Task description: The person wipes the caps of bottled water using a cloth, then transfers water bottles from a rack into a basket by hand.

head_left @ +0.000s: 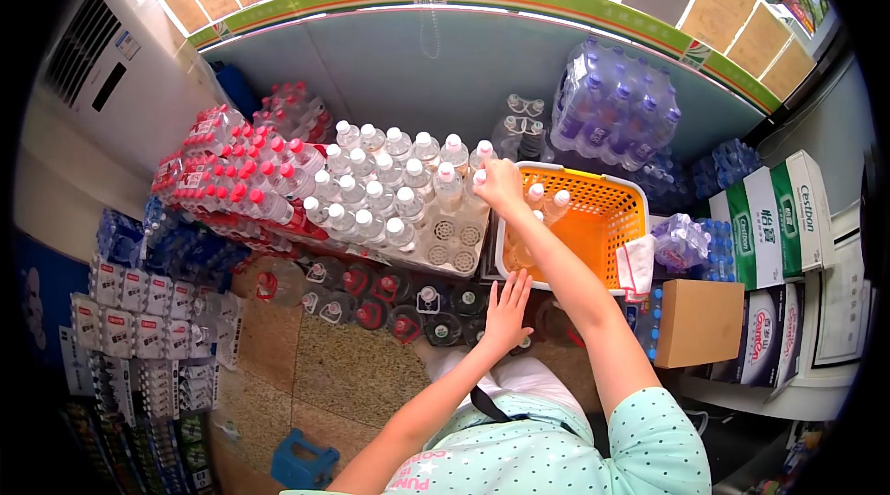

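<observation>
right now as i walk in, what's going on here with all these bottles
A person's right hand is at the cap of a clear bottle, between a tray of white-capped bottles and a yellow basket. A few similar bottles are in the basket. The left hand is open, fingers spread, by the near side of the basket and tray. The tray's near right corner shows bare round slots.

We can read "Cestbon" and "怡宝" on the green-and-white cartons (805,217), "Ganten" on the dark-and-white carton (760,333) below, and pink "PUN" on the mint shirt (519,458).
</observation>
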Available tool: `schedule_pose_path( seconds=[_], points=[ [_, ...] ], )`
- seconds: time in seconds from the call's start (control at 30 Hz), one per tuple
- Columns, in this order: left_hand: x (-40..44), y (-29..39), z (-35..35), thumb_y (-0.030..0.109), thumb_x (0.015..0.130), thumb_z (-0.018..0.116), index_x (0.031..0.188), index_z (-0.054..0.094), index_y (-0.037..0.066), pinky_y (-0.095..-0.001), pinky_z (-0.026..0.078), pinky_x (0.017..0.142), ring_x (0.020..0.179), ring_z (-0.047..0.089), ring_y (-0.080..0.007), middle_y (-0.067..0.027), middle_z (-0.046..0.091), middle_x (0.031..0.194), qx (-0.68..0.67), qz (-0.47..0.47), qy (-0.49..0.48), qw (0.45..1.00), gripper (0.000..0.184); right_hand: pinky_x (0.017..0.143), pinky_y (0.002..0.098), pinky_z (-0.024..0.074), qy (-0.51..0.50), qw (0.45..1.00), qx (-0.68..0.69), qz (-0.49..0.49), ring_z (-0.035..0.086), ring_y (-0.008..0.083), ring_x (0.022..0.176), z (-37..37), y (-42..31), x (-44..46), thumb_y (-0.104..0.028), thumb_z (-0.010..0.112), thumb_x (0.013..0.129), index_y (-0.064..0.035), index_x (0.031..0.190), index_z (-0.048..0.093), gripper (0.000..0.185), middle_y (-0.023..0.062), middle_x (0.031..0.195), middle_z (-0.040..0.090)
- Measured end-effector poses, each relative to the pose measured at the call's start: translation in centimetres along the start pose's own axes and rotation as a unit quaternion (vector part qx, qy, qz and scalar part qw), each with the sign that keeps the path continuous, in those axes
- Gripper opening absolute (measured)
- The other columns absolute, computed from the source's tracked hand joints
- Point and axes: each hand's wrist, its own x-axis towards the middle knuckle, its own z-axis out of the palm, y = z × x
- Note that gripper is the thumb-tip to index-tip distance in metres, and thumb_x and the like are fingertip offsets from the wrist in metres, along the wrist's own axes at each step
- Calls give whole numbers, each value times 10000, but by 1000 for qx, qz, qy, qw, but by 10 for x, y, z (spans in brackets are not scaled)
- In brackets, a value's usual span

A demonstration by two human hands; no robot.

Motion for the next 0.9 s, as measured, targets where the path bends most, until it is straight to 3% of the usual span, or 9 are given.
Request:
schedule_pose_path(
  seconds=[0.07,0.1,0.2,0.33,0.37,0.63,0.73,0.77,0.9],
  points=[
    [0,-1,-6,471,662,821,1554,119,63,-542,120,1187,1501,99,-291,-121,122,1619,-3,6,-14,1000,1207,757,449,522,25,999,29,17,653,357,791,-23,-10,3,-188,722,601,-37,818,692,267,173,777,675],
    [0,-2,1,489,611,835,1554,137,76,-545,134,1184,1504,94,-264,-99,120,1622,7,5,3,1000,1243,753,445,522,39,998,44,26,653,355,785,-37,-15,4,-188,720,597,-31,813,693,268,171,778,677],
    [0,-3,-5,458,657,830,1557,103,73,-566,115,1179,1503,94,-294,-122,108,1623,-20,9,-21,1000,1220,722,417,528,88,993,82,-8,657,333,734,-83,-23,3,-196,731,592,-22,808,697,280,156,772,682],
    [0,-4,-2,459,648,837,1558,96,76,-575,101,1178,1504,92,-295,-122,98,1625,-25,12,-15,999,1235,664,345,522,135,983,127,-5,657,237,669,-154,-36,-11,-232,802,630,-22,816,690,302,115,739,678],
    [0,-4,0,466,644,837,1557,97,70,-592,95,1172,1504,88,-299,-123,95,1626,-30,14,-16,999,1241,698,399,505,134,979,154,-2,636,298,728,-173,-40,-16,-225,784,609,-19,789,656,302,135,741,656],
    [1,-4,6,492,600,847,1556,105,71,-617,124,1155,1503,96,-286,-110,95,1627,1,12,-8,1000,1281,685,369,500,127,985,101,66,627,268,712,-248,-24,-65,-208,797,604,-30,764,655,278,117,726,652],
    [1,-4,9,502,601,844,1557,101,76,-623,127,1151,1505,90,-285,-108,94,1628,1,9,-11,1000,1283,659,291,534,94,989,58,100,671,151,689,-243,4,-85,-123,803,648,5,838,668,267,98,776,686],
    [2,-4,10,514,599,839,1559,97,79,-625,132,1148,1506,83,-285,-106,88,1630,9,9,-14,1000,1288,660,382,507,113,983,84,116,638,287,681,-237,12,-92,-219,788,601,-17,772,655,297,132,723,660],
    [2,-3,9,527,597,833,1559,95,79,-623,137,1147,1507,77,-288,-107,80,1631,23,7,-24,999,1293,669,413,514,83,980,61,169,664,334,723,-207,50,-120,-238,771,600,-26,763,661,289,164,747,675]
  ],
)
